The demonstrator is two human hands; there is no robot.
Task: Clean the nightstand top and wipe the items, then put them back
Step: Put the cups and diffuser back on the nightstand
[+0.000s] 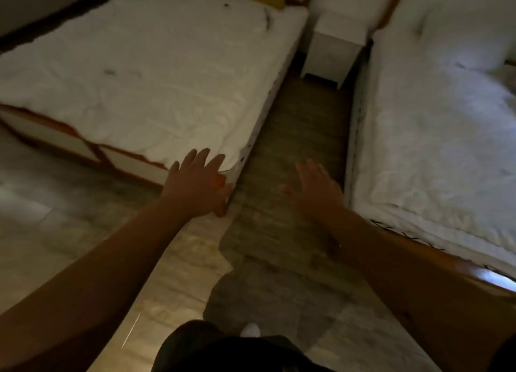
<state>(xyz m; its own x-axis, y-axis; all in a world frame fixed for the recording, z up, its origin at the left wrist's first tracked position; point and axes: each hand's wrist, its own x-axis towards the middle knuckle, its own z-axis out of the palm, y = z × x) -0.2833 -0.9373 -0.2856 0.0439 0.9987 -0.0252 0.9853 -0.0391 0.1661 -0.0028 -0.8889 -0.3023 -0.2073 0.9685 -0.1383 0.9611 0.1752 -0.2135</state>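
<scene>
A white nightstand (335, 40) stands far ahead against the wall, between two beds. Its top looks bare in this blurred, dim view. My left hand (196, 183) is stretched forward with fingers spread, over the foot corner of the left bed, holding nothing. Over the wooden floor of the aisle my right hand (317, 184) reaches out, fingers apart and empty. Both hands are well short of the nightstand.
The left bed (156, 72) with a white cover has a few small dark items on it. The right bed (435, 137) borders the aisle on the other side. A narrow strip of wooden floor (301, 137) runs between them to the nightstand. My white shoe (250, 329) shows below.
</scene>
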